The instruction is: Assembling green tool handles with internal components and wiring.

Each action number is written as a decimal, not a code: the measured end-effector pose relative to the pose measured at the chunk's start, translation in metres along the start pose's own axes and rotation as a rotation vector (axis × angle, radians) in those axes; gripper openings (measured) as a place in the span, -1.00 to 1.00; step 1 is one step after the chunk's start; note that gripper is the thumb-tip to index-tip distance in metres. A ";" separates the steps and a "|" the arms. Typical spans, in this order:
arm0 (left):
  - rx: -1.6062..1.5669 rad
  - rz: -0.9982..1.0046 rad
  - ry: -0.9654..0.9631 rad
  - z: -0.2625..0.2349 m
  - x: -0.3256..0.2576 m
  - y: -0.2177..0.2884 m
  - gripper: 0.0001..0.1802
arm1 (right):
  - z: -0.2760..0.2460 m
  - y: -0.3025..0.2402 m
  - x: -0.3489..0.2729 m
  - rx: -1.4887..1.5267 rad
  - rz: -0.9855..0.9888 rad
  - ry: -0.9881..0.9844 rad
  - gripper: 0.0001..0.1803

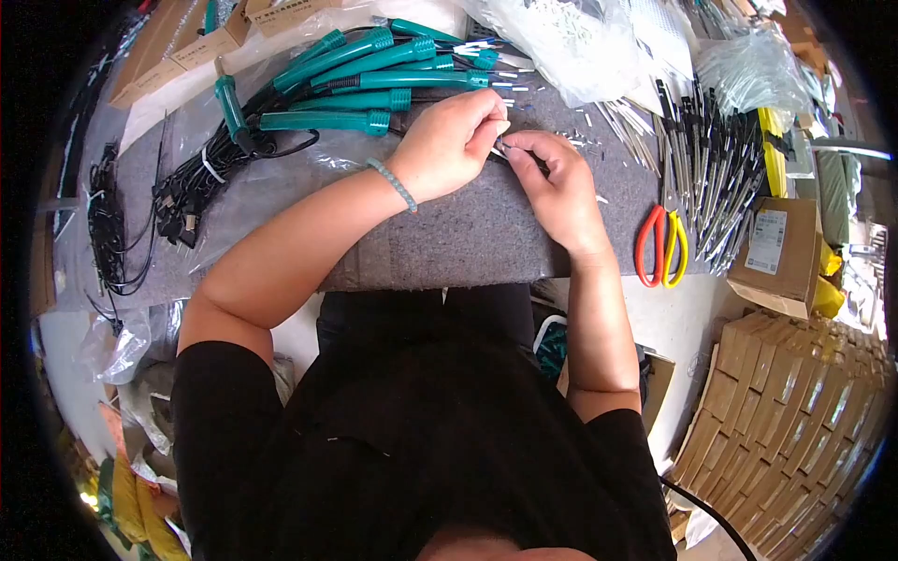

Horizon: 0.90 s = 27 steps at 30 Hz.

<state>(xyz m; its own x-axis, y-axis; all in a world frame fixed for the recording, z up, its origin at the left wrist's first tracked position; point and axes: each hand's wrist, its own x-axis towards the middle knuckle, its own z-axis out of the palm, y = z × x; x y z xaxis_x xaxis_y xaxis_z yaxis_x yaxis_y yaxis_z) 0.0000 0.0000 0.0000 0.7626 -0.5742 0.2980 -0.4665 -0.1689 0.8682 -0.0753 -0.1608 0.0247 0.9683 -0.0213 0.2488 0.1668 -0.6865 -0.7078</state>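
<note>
My left hand (pixel 456 142) and my right hand (pixel 559 182) meet over a grey felt mat (pixel 449 234), fingertips pinched together on a small thin metal part (pixel 502 147) held between them. A beaded bracelet sits on my left wrist. Just beyond the hands lies a bunch of teal-handled soldering irons (pixel 369 75) with black cords (pixel 201 173) trailing to the left. The small part is mostly hidden by my fingers.
Red and yellow scissors (pixel 660 245) lie right of my right hand. A row of black-handled metal rods (pixel 716 178) spreads at the right, clear plastic bags (pixel 571 42) at the back, cardboard boxes (pixel 781 252) and stacked flat cartons (pixel 786 421) to the right, black cable ties (pixel 108 234) at the left.
</note>
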 end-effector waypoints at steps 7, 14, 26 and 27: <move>-0.213 0.059 -0.034 -0.010 0.001 -0.008 -0.94 | 0.013 -0.001 0.000 0.224 0.078 -0.022 -0.81; -0.542 -0.089 -0.314 -0.019 0.004 -0.007 -0.91 | 0.012 -0.003 -0.001 0.208 0.046 0.041 -0.88; -0.066 -0.048 -0.073 -0.003 0.001 0.004 -0.91 | -0.007 0.007 -0.001 0.343 0.073 -0.172 -0.76; -0.114 -0.058 -0.074 -0.002 0.001 0.003 -0.92 | -0.008 0.006 -0.001 0.342 0.072 -0.173 -0.76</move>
<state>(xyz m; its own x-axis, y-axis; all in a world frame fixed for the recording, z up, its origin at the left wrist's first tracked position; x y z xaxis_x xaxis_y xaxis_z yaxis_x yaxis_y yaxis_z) -0.0003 0.0005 0.0038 0.7494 -0.6246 0.2196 -0.3657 -0.1140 0.9237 -0.0766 -0.1709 0.0250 0.9920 0.0822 0.0962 0.1214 -0.4051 -0.9062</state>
